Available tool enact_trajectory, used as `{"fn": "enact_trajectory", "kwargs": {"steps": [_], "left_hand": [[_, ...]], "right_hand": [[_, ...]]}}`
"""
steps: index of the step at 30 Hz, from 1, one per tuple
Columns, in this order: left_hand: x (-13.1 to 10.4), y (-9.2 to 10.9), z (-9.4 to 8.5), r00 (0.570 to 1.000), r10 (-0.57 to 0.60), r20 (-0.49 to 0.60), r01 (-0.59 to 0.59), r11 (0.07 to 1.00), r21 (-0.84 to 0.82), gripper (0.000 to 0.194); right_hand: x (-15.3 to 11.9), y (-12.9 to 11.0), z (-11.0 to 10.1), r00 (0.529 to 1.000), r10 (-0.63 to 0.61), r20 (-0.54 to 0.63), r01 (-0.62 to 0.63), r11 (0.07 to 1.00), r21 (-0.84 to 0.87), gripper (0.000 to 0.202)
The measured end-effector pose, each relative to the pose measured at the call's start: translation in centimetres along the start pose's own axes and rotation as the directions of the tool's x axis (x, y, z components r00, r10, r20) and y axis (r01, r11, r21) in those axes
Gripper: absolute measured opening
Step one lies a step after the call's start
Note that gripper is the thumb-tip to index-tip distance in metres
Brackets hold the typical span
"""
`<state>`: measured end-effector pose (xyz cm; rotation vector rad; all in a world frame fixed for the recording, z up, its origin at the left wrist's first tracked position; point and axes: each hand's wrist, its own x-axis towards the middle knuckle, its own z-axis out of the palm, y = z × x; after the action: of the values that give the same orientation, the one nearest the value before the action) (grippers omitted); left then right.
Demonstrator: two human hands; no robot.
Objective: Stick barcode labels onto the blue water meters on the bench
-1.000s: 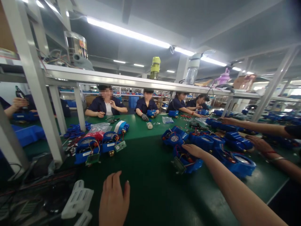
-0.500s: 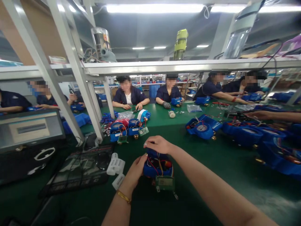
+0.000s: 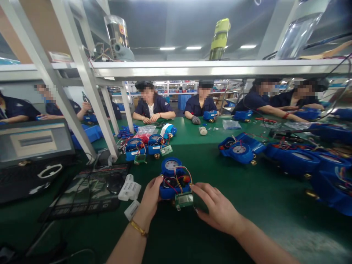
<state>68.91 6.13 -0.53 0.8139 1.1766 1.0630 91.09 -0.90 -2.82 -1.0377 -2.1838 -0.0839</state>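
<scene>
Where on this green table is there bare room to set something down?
Bare tabletop lies between the blue meter in the left hand and the open unit farther right, also right of the right hand. Crowded: left, with laptop, mat, white pieces; far right, with clustered blue units.

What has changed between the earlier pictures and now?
The blue meter came from the right to front centre. The left hand, empty at first, now grips its left side; the right hand has left its top and sits open beside the circuit board. The yellow-green bottle stayed on the shelf.
</scene>
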Motion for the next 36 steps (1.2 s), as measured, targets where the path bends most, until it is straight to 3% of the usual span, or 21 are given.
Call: {"fn": "enact_trajectory", "kwargs": {"steps": [2, 5, 7, 8, 9, 11, 13, 19, 27, 32, 36], "left_hand": [[0.0, -0.1, 0.0, 1.000, 0.005, -0.005, -0.005, 1.000, -0.003, 0.031], [0.0, -0.2, -0.1, 1.000, 0.001, 0.008, -0.001, 1.000, 0.000, 0.032], [0.1, -0.2, -0.2, 1.000, -0.001, 0.018, 0.001, 1.000, 0.003, 0.033], [0.1, -0.2, -0.2, 1.000, -0.002, 0.019, 0.002, 1.000, 0.005, 0.034], [0.2, -0.2, -0.3, 1.000, -0.003, 0.015, 0.003, 1.000, 0.010, 0.033], [0.3, -0.2, -0.4, 1.000, -0.007, -0.001, 0.007, 1.000, 0.021, 0.033], [0.5, -0.2, -0.4, 1.000, -0.015, -0.014, 0.016, 0.999, 0.030, 0.034], [0.5, 0.3, 0.2, 0.998, -0.031, -0.062, 0.034, 0.998, 0.047, 0.032], [-0.8, 1.2, 1.3, 0.996, 0.008, -0.094, -0.003, 0.999, 0.049, 0.032], [-0.3, 1.0, 1.0, 0.997, -0.003, -0.078, 0.006, 0.999, 0.041, 0.031], [0.0, 0.4, 0.6, 0.998, -0.003, -0.061, 0.006, 0.999, 0.036, 0.029]], "right_hand": [[0.1, 0.0, 0.7, 0.999, -0.043, 0.020, 0.043, 0.998, -0.042, 0.061], [0.5, 0.2, 1.1, 0.997, -0.062, -0.052, 0.064, 0.997, 0.037, 0.053], [0.6, 0.0, 0.7, 0.995, -0.031, -0.098, 0.045, 0.990, 0.136, 0.048], [0.7, -0.1, 0.4, 0.994, 0.033, -0.108, -0.003, 0.963, 0.271, 0.044], [0.8, -0.2, 0.1, 0.987, 0.130, -0.098, -0.072, 0.887, 0.455, 0.039], [1.0, -0.2, -0.3, 0.943, 0.333, 0.004, -0.208, 0.580, 0.788, 0.034], [1.3, -0.1, -0.3, 0.887, 0.445, 0.122, -0.280, 0.310, 0.909, 0.042], [1.9, 0.8, 0.8, 0.800, 0.551, 0.237, -0.330, 0.074, 0.941, 0.056], [1.9, 0.8, 0.6, 0.758, 0.575, 0.309, -0.348, -0.045, 0.936, 0.060], [1.9, 1.0, 0.8, 0.748, 0.585, 0.313, -0.371, -0.021, 0.928, 0.061], [1.6, 0.8, 0.1, 0.774, 0.554, 0.306, -0.384, 0.028, 0.923, 0.056]]}}
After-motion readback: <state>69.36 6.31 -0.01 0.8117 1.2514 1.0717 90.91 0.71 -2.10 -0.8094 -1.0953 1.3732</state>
